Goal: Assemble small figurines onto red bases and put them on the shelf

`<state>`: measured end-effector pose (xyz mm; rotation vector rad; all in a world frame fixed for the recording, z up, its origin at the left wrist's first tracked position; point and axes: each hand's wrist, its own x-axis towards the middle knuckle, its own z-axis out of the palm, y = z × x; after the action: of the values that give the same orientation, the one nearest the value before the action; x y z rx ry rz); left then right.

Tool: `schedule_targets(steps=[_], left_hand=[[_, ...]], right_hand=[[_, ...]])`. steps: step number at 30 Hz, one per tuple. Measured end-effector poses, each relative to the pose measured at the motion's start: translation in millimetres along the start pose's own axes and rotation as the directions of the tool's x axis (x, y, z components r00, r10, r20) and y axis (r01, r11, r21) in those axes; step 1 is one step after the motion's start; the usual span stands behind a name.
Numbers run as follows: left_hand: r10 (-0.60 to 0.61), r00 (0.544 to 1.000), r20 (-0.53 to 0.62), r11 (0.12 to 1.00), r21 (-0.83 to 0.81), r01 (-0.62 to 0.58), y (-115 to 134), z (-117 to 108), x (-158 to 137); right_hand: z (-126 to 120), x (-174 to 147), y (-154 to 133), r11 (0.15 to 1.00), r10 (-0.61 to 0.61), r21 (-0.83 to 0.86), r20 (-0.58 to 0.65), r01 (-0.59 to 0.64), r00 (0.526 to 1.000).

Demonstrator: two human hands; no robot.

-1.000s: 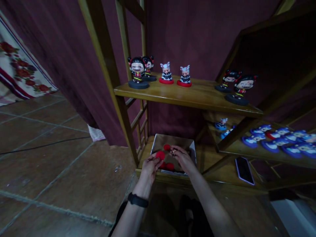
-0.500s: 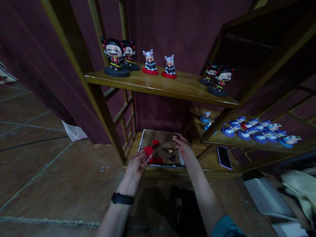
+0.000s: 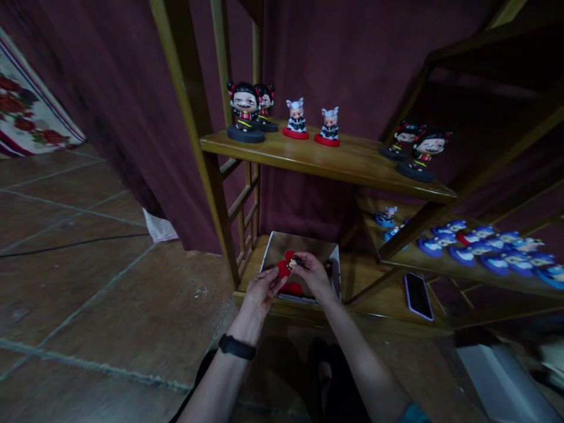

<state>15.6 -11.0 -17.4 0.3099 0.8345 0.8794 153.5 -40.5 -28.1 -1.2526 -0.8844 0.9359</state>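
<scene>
Over an open box (image 3: 336, 258) on the bottom shelf, my two hands meet. A round red base (image 3: 282, 269) is pinched between the fingers of my left hand (image 3: 263, 288), which wears a black band at the wrist. My right hand (image 3: 314, 274) grips a small dark-haired figurine (image 3: 295, 262) right against that base; I cannot tell whether the two are joined. Further red discs (image 3: 291, 288) lie inside the box. Another dark piece shows at the box's right side, partly hidden by my right hand.
Above, a wooden shelf (image 3: 308, 157) carries several black-haired figurines (image 3: 245, 108) and two white-haired ones on red bases. Blue-based figurines (image 3: 467, 252) crowd a shelf on the right. A phone (image 3: 418, 295) lies right of the box. A grey box (image 3: 506, 376) stands on the floor.
My right hand has lifted the figurine from the box's right side and brought it left to the red base in my left hand. The camera view has shifted leftward.
</scene>
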Motion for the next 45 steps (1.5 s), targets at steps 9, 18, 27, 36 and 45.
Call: schedule_targets(steps=[9, 18, 27, 36, 45], left_hand=[[0.013, 1.000, 0.018, 1.000, 0.002, -0.013, 0.4, -0.9, -0.9], [0.046, 0.998, 0.040, 0.998, 0.036, -0.048, -1.2, -3.1, -1.0], [0.078, 0.997, 0.011, 0.990, 0.113, -0.079, -0.1, -7.1, 0.8], [0.008, 1.000, 0.020, 0.993, 0.119, -0.010, 4.6, -14.1, 1.7], [0.051, 0.998, 0.023, 0.993, 0.105, -0.053, 0.4, -15.6, 0.8]], right_hand=[[5.1, -1.6, 4.2, 0.992, -0.059, -0.111, 0.025, 0.061, 0.998], [3.0, -3.2, 1.6, 0.988, -0.044, -0.143, 0.045, 0.050, 0.998], [5.9, -8.1, -2.3, 0.979, -0.038, -0.196, 0.122, 0.062, 0.992], [8.3, -10.1, -2.4, 0.980, -0.040, -0.185, 0.153, 0.069, 0.987], [13.3, -11.1, 1.4, 0.970, -0.079, -0.227, 0.072, 0.093, 0.994]])
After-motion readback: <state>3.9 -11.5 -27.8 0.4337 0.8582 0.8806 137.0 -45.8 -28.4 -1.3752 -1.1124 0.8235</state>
